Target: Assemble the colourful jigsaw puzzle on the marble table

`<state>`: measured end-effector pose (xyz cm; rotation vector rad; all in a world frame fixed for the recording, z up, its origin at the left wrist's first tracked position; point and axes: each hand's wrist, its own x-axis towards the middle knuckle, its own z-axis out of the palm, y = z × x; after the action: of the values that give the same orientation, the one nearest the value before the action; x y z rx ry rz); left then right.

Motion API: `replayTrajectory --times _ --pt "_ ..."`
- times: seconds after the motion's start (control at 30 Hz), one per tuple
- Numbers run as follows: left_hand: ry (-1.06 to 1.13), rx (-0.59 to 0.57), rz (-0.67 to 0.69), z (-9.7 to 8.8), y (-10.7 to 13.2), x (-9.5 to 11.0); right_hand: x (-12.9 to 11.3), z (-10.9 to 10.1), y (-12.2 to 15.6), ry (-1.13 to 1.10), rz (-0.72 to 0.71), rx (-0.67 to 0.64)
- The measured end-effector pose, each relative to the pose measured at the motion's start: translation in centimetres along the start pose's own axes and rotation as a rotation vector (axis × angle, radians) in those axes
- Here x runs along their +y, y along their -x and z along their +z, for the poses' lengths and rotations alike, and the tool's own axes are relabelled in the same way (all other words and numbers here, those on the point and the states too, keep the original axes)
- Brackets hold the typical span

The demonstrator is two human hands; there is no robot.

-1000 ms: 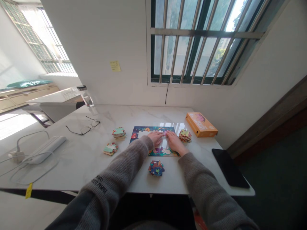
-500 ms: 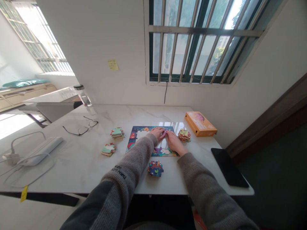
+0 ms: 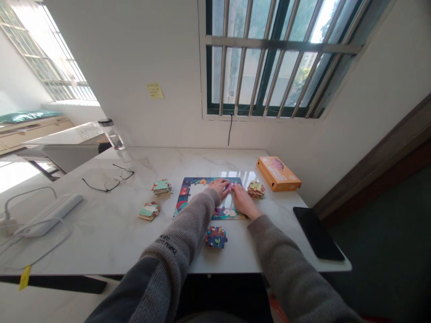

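My left hand (image 3: 220,185) and my right hand (image 3: 244,201) meet over the right part of a jigsaw puzzle (image 3: 183,193) with a colourful border and a white middle. Between their fingertips shows a small purple puzzle piece (image 3: 230,185), mostly covered by the fingers. Both hands are closed around it, low against the puzzle. To the right of my right hand stands a stack of puzzle pieces (image 3: 256,190). A dark blue stack of pieces (image 3: 216,237) lies nearer to me, below the puzzle.
Left of the puzzle are two more stacks of pieces, one farther (image 3: 162,188) and one nearer (image 3: 149,211). An orange box (image 3: 279,174) and a black tablet (image 3: 318,233) lie at right. Glasses (image 3: 111,183), a power strip (image 3: 54,215) and a bottle (image 3: 112,134) occupy the left.
The whole view has shifted slightly, so things appear a little farther left. Both hands keep their place at the purple piece, with only slight finger movement.
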<state>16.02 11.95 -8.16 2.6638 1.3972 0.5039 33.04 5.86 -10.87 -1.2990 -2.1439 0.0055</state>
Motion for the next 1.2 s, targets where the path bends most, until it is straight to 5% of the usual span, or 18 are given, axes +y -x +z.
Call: replayTrajectory --times 0.57,0.93,1.2 --pt "-0.115 -0.024 0.032 -1.6 0.9 2.1 0.8 0.4 -0.1 -0.027 -0.028 0.011" --pt "-0.146 -0.049 0.02 -1.5 0.4 2.3 0.7 0.0 0.3 -0.147 0.03 0.093" --pt "-0.117 -0.074 0.033 -1.4 0.2 1.9 0.1 -0.9 0.9 -0.133 0.068 0.035"
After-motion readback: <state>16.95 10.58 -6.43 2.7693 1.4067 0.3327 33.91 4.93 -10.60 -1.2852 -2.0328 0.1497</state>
